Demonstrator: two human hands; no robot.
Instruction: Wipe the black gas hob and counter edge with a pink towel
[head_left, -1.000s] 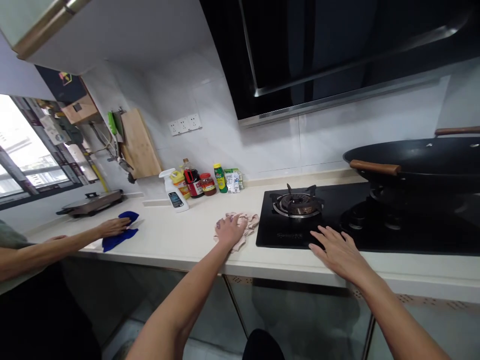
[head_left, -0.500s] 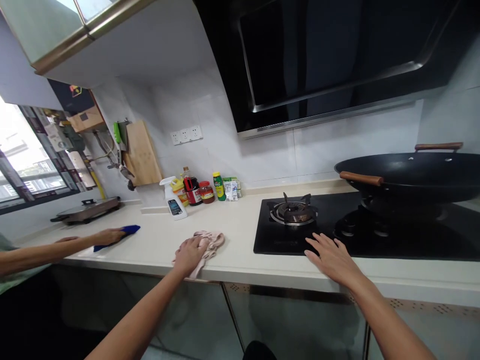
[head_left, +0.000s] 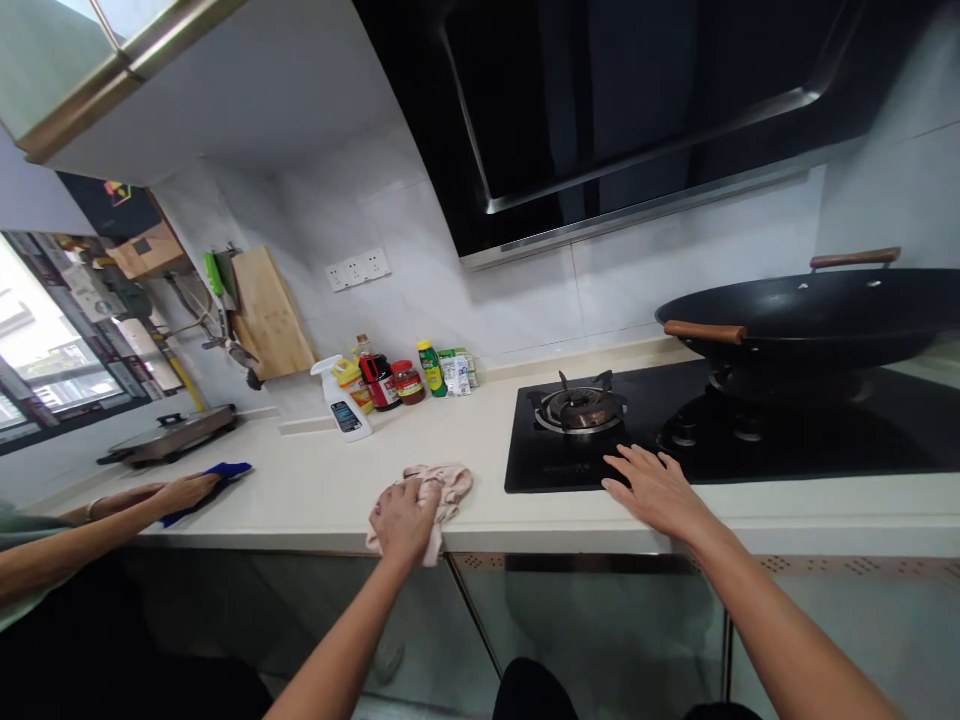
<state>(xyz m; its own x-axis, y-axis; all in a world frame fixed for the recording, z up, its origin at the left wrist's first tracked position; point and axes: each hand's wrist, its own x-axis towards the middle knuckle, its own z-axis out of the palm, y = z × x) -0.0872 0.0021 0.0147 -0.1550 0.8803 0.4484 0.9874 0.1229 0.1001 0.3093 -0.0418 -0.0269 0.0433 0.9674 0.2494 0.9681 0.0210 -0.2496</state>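
A crumpled pale pink cloth (head_left: 453, 486) lies on the white countertop (head_left: 315, 500) near its front edge. My left hand (head_left: 405, 515) presses down on it with the fingers curled over the fabric, and one corner hangs at the edge. To the right, my right hand (head_left: 651, 488) rests flat at the front of the black gas stove (head_left: 555, 465), fingers spread, holding nothing. Just behind that hand are the stove knobs (head_left: 684, 432) and the left burner (head_left: 579, 407).
A black wok (head_left: 810, 310) with wooden handles sits on the right burner. Against the wall stand a spray bottle (head_left: 346, 405), a sauce jar (head_left: 408, 382) and several bottles. At left, another person's hands (head_left: 176, 495) hold a blue cloth (head_left: 225, 475). A range hood (head_left: 622, 110) hangs above.
My left hand and the pink cloth have slid right along the counter, nearer the stove. My right hand stays on the stove front. The other person's blue cloth has moved left; the view has shifted slightly.
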